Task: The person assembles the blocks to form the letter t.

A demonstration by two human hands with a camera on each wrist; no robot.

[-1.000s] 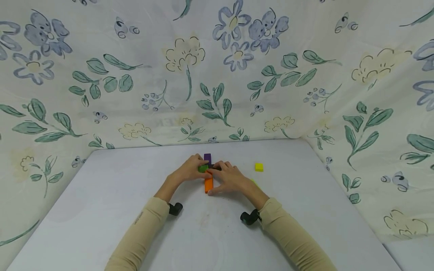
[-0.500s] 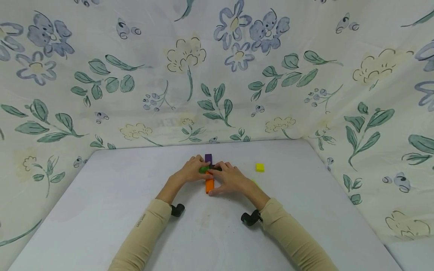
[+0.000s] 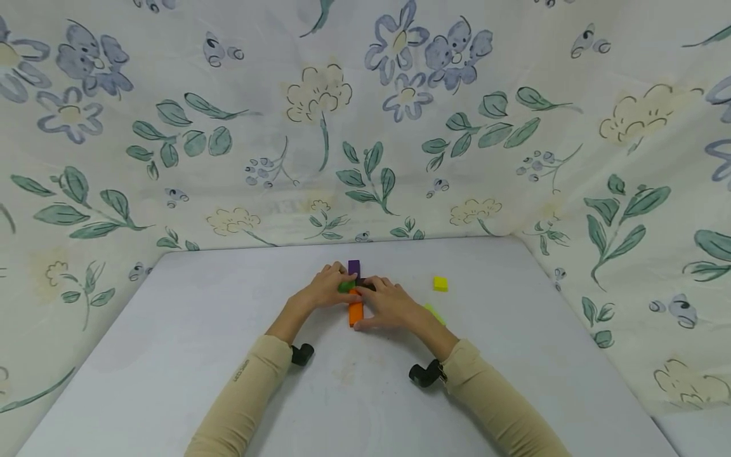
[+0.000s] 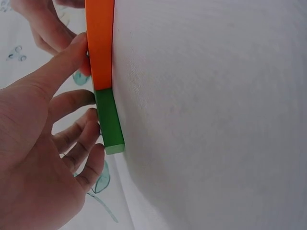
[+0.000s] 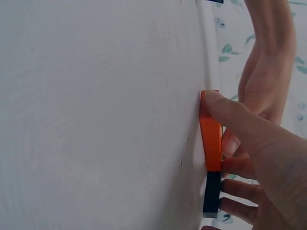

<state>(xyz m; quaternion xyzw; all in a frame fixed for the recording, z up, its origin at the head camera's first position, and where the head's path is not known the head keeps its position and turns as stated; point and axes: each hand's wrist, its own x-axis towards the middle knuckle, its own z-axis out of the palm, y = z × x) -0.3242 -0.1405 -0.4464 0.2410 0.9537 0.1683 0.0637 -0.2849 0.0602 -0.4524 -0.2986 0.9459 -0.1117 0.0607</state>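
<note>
Several coloured blocks meet on the table in a cross-like group. The orange block (image 3: 356,313) points toward the person, the purple block (image 3: 354,268) points away, the green block (image 3: 346,287) lies left and the black block (image 3: 370,285) right. My left hand (image 3: 328,287) has its thumb on the orange block and its curled fingers along the green block (image 4: 110,120). My right hand (image 3: 391,304) grips the orange block (image 5: 211,139), thumb at its near end, with other fingertips at the black block (image 5: 211,194). The hands partly hide where the blocks meet.
A yellow block (image 3: 440,284) sits to the right of the group. Nearer, a yellow-green block (image 3: 435,314) is partly covered by the right forearm. Flower-patterned cloth (image 3: 308,152) rises behind the white table (image 3: 228,285) and along its sides.
Both hands keep their places on the blocks. The head view has shifted slightly, and more of the yellow-green block shows beside the right forearm.
</note>
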